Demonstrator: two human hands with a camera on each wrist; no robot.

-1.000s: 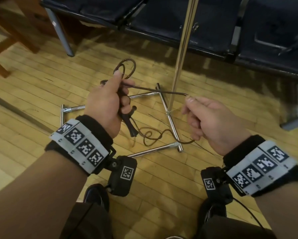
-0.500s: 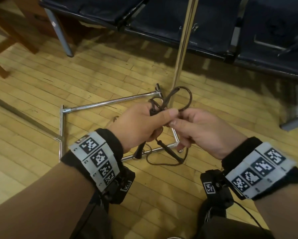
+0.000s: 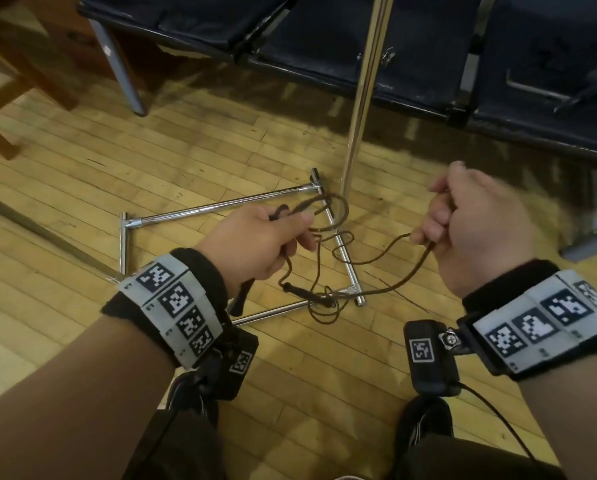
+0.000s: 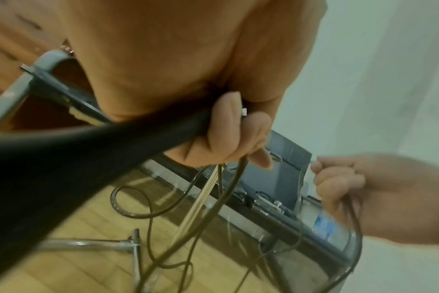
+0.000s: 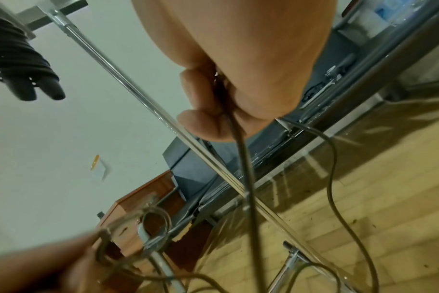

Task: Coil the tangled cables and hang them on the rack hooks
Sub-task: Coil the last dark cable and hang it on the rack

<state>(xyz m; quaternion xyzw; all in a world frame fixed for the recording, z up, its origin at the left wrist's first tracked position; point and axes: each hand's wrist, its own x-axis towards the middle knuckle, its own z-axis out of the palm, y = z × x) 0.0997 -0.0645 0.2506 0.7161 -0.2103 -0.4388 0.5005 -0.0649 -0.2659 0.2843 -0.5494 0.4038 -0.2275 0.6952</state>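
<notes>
While the left hand (image 3: pixel 255 244) curls round small finished loops of the thin dark brown cable (image 3: pixel 369 258), the right hand (image 3: pixel 477 233) pinches the slack above the chrome tubular rack base (image 3: pixel 221 204). Coiling is midway; next, I judge, another loop goes leftward.

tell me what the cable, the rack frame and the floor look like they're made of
Cable: thin, dark brown, matte jacket, probably rubber or plastic; it sags in soft loops between both hands.
Rack frame: bright metal tube, probably chromed or polished steel; mirror-like highlights.
Floor: narrow wood strips with a glossy yellowish finish; seams and reflections show.
</notes>
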